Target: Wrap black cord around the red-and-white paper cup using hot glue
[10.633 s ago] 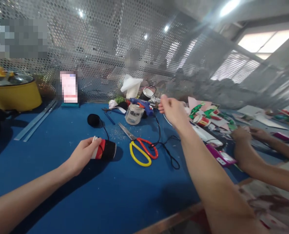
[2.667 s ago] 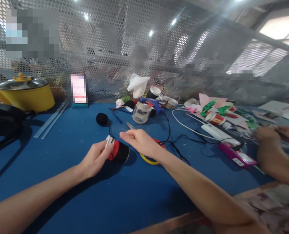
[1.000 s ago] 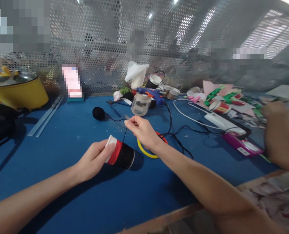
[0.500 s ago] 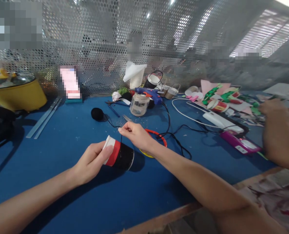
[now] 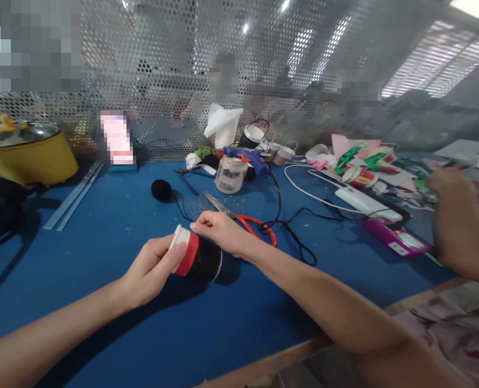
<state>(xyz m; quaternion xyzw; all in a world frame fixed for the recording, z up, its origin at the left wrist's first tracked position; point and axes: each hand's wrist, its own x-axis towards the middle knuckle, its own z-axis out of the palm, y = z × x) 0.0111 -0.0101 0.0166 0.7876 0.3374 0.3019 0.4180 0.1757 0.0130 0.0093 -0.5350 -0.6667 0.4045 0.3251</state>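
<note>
My left hand (image 5: 150, 267) is closed round the white end of a paper cup (image 5: 207, 260), thumb on top. The cup lies tilted on its side above the table, with a red band in the middle and black covering towards its base. Fingers pinched, my right hand (image 5: 215, 229) holds a black yarn at the upper edge of the cup. That yarn runs back to a black yarn ball (image 5: 161, 190) on the table. Just behind my right hand lie scissors (image 5: 259, 223) with orange-red handles, partly covered by my wrist.
A clear jar (image 5: 230, 175), a blue glue gun (image 5: 249, 157) and pliers (image 5: 188, 180) stand or lie behind my hands. Cables run right to a purple power strip (image 5: 396, 237). A yellow pot (image 5: 29, 156) is at left. Another person's arm (image 5: 457, 226) reaches over paper scraps at right.
My right hand has come down and slightly left, bringing the yarn close against the cup. More of the scissors shows now. My left hand and the cup have hardly moved.
</note>
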